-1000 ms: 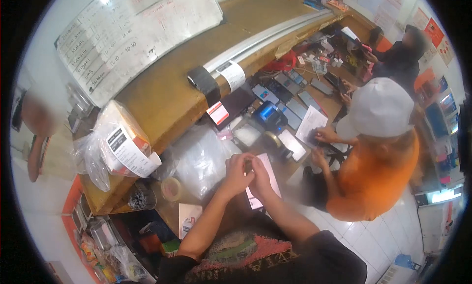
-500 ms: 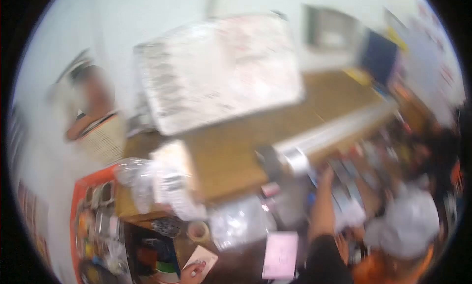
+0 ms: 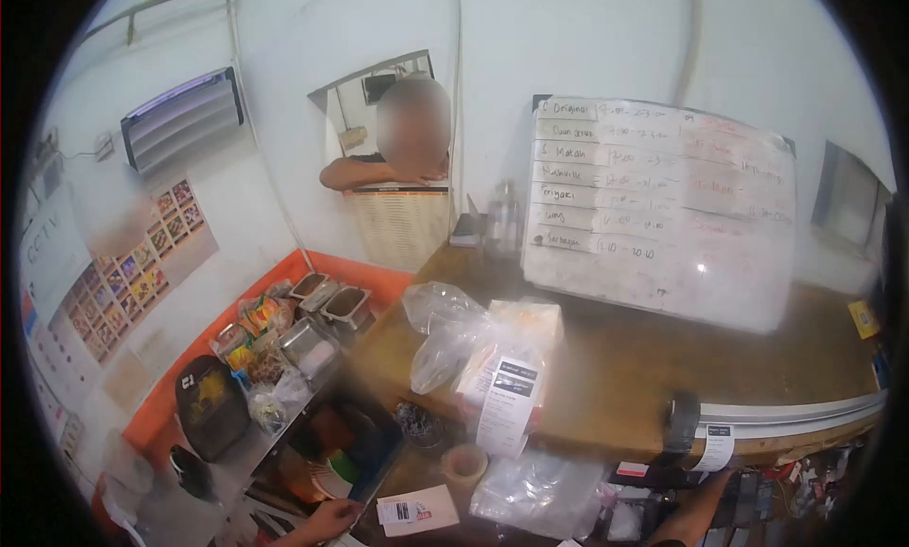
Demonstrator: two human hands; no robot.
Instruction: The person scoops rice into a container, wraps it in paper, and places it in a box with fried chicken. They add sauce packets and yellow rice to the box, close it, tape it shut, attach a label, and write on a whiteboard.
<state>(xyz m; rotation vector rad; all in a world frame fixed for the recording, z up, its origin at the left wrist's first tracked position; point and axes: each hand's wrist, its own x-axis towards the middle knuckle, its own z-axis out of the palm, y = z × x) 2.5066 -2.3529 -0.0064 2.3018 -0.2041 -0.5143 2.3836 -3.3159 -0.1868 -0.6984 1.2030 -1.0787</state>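
My left hand [image 3: 329, 522] is at the bottom, beside a dark open compartment [image 3: 327, 443]; its fingers look loosely apart, with nothing seen in them. Just right of it lies a beige folded card [image 3: 437, 511] with a small printed label. My right hand [image 3: 718, 485] reaches up to the lower end of a printed receipt [image 3: 718, 447] that hangs at the metal rail [image 3: 795, 413] on the counter edge. Its fingertips are hidden, so their grip cannot be made out. Clear plastic bags [image 3: 538, 492] and a tape roll [image 3: 465, 463] lie between my hands.
A wrapped package [image 3: 530, 334] with a receipt stands on the wooden counter [image 3: 644, 358], before a whiteboard [image 3: 658, 206]. At a wall opening, a person [image 3: 414, 131] leans on their arms. Food containers [image 3: 346, 307] and a black cap [image 3: 210, 405] are at left.
The view has swung left and sharpened. The co-worker in a grey cap and the pink paper have left view. My right hand is now at the rail's receipt; my left is off the beige card.
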